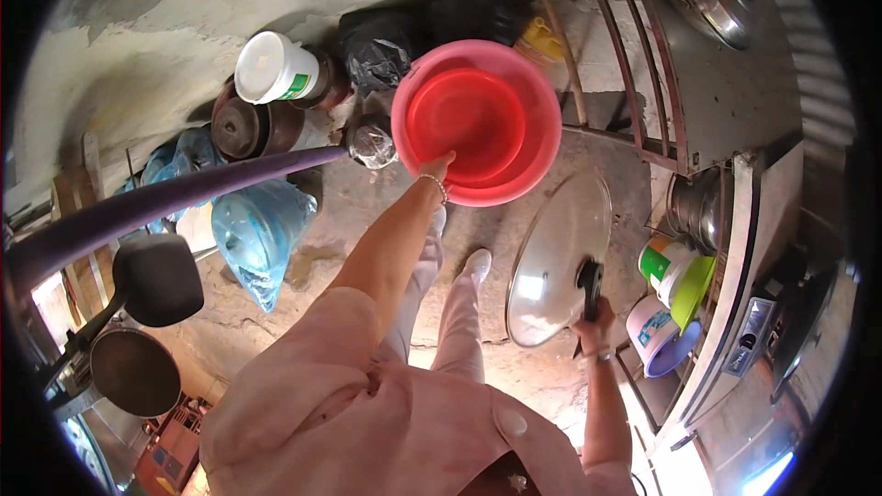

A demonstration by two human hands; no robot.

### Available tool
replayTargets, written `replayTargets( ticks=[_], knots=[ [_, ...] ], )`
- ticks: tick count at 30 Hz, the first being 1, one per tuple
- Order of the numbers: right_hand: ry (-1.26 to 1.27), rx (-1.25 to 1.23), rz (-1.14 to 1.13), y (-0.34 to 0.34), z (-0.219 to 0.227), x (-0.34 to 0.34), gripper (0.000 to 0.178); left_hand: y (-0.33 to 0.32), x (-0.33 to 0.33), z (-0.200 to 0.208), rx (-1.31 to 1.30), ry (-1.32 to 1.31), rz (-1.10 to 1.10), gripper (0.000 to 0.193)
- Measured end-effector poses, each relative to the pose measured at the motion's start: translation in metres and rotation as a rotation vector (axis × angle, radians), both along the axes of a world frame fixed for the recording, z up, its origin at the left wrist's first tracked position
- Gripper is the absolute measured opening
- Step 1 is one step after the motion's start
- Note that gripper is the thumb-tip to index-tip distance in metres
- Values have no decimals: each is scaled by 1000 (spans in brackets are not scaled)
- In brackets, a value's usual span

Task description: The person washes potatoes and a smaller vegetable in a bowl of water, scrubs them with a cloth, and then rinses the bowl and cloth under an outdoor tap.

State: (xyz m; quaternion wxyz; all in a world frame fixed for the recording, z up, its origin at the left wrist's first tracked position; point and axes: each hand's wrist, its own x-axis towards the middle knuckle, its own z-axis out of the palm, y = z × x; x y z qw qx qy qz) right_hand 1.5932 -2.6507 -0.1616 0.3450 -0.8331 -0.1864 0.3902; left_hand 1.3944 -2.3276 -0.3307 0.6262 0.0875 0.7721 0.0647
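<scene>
My left hand (435, 168) reaches forward and grips the near rim of a red plastic basin (473, 119), with one finger over its inner edge. The red basin sits inside or above a wider pink basin (545, 124); the gap between them is hard to judge. To the right, my right hand (597, 329) is closed around the black handle (590, 283) of a large round glass lid (548, 266). The lid is tilted on edge beside my legs, held off the floor.
A purple pole (184, 189) slants across the left. Around it are a blue plastic bag (257, 225), a white bucket (271, 69), black bags (381, 50) and hanging pans (135, 372). On the right stand a metal-framed counter (730, 83) and small buckets (654, 331).
</scene>
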Motion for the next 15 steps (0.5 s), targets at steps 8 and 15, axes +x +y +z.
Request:
replayTargets(
  ticks=[8, 15],
  knots=[
    [82, -102, -157, -33, 17, -21, 24, 10, 22, -28, -54, -37, 276, 49],
    [115, -148, -99, 14, 3, -28, 33, 15, -14, -1, 344, -8, -27, 33]
  ],
)
